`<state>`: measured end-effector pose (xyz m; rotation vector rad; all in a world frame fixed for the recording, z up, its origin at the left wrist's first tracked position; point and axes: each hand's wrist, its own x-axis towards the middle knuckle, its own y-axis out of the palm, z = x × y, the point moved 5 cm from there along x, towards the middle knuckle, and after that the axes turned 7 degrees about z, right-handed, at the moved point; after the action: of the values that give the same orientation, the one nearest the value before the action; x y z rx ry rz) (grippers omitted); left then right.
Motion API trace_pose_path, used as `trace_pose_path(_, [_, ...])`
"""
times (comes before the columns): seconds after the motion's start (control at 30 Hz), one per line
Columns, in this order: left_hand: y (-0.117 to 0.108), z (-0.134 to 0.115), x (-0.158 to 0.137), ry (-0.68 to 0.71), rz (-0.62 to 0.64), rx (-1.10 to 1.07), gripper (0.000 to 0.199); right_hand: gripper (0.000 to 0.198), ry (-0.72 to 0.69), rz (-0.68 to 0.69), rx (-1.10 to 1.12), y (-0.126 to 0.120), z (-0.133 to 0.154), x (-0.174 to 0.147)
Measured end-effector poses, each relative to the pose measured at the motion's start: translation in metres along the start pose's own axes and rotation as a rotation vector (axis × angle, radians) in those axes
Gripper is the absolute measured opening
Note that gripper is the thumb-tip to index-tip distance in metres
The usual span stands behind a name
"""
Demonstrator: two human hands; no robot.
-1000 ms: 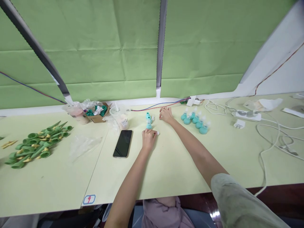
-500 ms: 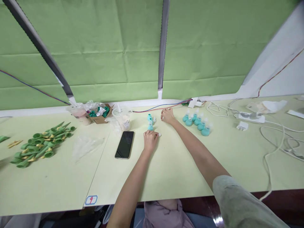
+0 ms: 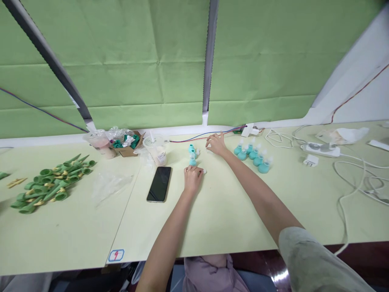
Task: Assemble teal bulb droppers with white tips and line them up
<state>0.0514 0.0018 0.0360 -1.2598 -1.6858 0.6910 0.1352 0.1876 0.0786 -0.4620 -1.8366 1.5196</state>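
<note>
My left hand [image 3: 193, 178] rests on the table, fingers curled in. A small white piece [image 3: 204, 171] sticks out by its thumb side, held at the fingertips. Just beyond that hand, small teal bottle-shaped parts [image 3: 191, 149] stand in a short row, with a white piece [image 3: 198, 152] beside them. Farther back, my right hand [image 3: 216, 144] reaches down with its fingers apart and one finger raised. Under its fingertips a small pale piece [image 3: 208, 147] shows on the table. To its right stands a group of several teal bottle-shaped parts [image 3: 258, 161] with translucent white tips.
A black phone [image 3: 159, 184] lies left of my left hand. Behind it are a plastic cup [image 3: 159, 155], a small cardboard box [image 3: 129, 151] and another cup [image 3: 105, 148]. Green tubular parts [image 3: 54, 184] are piled at left. A power strip [image 3: 322, 149] and white cables lie at right.
My right hand's fingers have spread, with one lifted, and a pale piece now shows beneath them. The left hand stays nearly in place. The view has shifted slightly.
</note>
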Motion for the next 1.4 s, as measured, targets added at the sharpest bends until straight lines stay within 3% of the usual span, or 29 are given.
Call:
trace_pose_path(0.17, [-0.001,0.000,0.000,-0.009,0.007,0.008,0.015,0.007,0.012,0.044,-0.042,-0.004,-0.002,-0.002])
trace_pose_path(0.4, [-0.002,-0.001,-0.001,0.011,-0.016,0.001,0.014,0.008,0.047,0.167,-0.088,0.010,0.013,0.003])
trace_pose_path(0.6, [0.000,-0.001,0.000,0.008,-0.002,0.007,0.014,0.014,0.050,0.175,-0.191,0.012,0.018,0.004])
trace_pose_path(0.87, [-0.001,-0.002,0.000,0.006,0.012,0.003,0.014,0.011,0.079,0.206,-0.144,0.012,0.019,0.000])
trace_pose_path(1.03, [-0.001,-0.002,0.000,-0.005,0.011,0.012,0.015,0.009,0.076,0.123,-0.107,-0.009,0.021,-0.003])
trace_pose_path(1.17, [-0.002,-0.002,0.000,0.002,-0.009,0.010,0.014,0.011,0.061,0.055,0.019,-0.039,0.017,-0.024])
trace_pose_path(1.3, [-0.006,-0.003,-0.001,-0.009,-0.054,-0.006,0.016,0.023,-0.227,0.296,0.388,-0.041,0.035,-0.071])
trace_pose_path(1.4, [-0.008,-0.004,-0.001,-0.006,-0.063,-0.030,0.018,0.021,-0.262,0.335,0.519,-0.031,0.053,-0.102])
